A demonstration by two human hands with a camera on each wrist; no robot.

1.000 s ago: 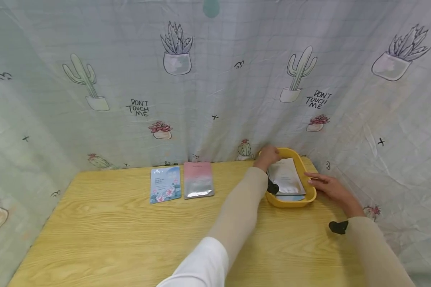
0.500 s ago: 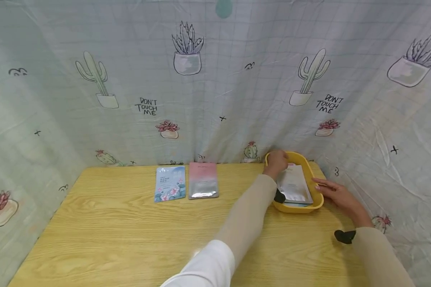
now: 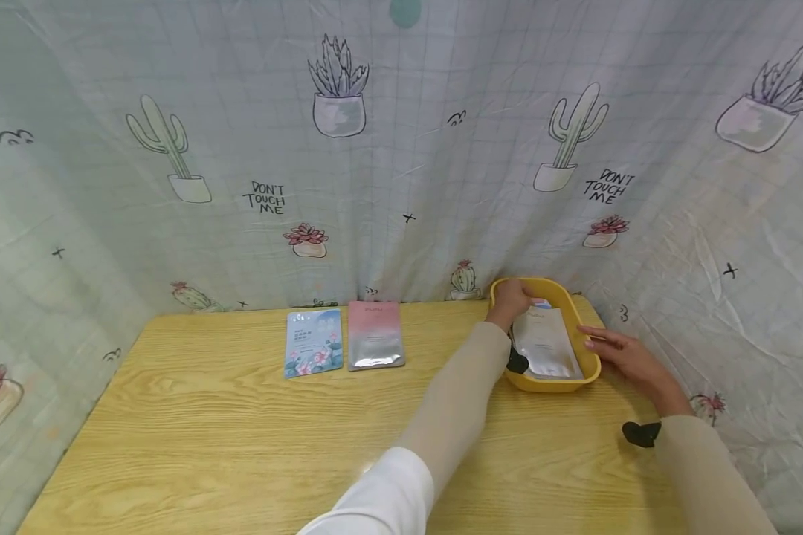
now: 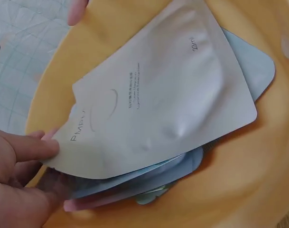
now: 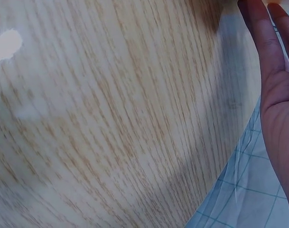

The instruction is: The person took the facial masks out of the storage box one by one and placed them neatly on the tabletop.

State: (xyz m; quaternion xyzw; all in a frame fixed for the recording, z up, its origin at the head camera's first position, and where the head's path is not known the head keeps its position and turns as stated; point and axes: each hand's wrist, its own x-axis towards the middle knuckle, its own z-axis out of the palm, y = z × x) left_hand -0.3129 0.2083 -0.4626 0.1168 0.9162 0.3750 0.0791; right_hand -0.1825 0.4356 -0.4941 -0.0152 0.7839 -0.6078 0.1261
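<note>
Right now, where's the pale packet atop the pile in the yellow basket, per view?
Head: the pale packet is right of centre, inside the yellow basket.
Left wrist: across the middle, edge pinched by the left hand.
Right wrist: not in it.
Shared landmark: grid-patterned cloth; head backdrop, left wrist upper left, right wrist lower right.

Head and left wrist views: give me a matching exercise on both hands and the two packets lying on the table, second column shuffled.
1. Left hand
2. Right hand
3. Leftmost packet on the table
4. Second packet, just right of it

A. Pink fading to silver
B. At the right side of the yellow basket
C. Blue with pink flowers
D. Pinching a pale packet in the basket

Pairs: 1-D, 2-B, 3-C, 4-A
</note>
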